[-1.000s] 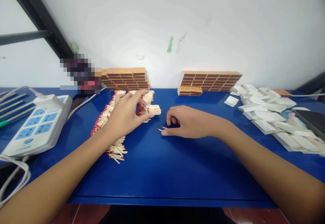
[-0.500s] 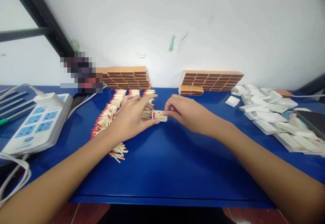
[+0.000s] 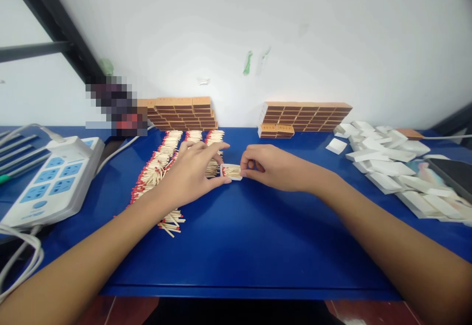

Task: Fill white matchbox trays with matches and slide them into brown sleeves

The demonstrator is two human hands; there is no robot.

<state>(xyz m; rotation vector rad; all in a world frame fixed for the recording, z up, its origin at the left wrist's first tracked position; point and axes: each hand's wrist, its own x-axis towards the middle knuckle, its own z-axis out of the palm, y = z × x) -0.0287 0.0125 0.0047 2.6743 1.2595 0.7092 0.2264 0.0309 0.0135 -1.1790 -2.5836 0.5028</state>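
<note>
A small white matchbox tray (image 3: 236, 178) lies on the blue table at the centre, filled with red-tipped matches (image 3: 231, 171). My left hand (image 3: 197, 167) holds its left end, thumb on the near side and fingers on the far side. At the tray's right end is my right hand (image 3: 263, 165), thumb and fingers pinched together by the match ends. Whatever is between those fingertips is too small to make out. Beside and partly behind my left hand lie rows of loose matches (image 3: 151, 175), heads mostly to the left.
Stacked brown matchboxes (image 3: 180, 113) stand against the wall at left, and another stack (image 3: 306, 116) at right. White trays (image 3: 383, 155) are heaped on the right beside a dark phone-like object (image 3: 452, 175). A power strip (image 3: 55, 180) with cables occupies the left side.
My right hand has moved slightly down, from over the matches to the tray's right end. The matches now lie more fully inside the tray. My left hand keeps its hold.
</note>
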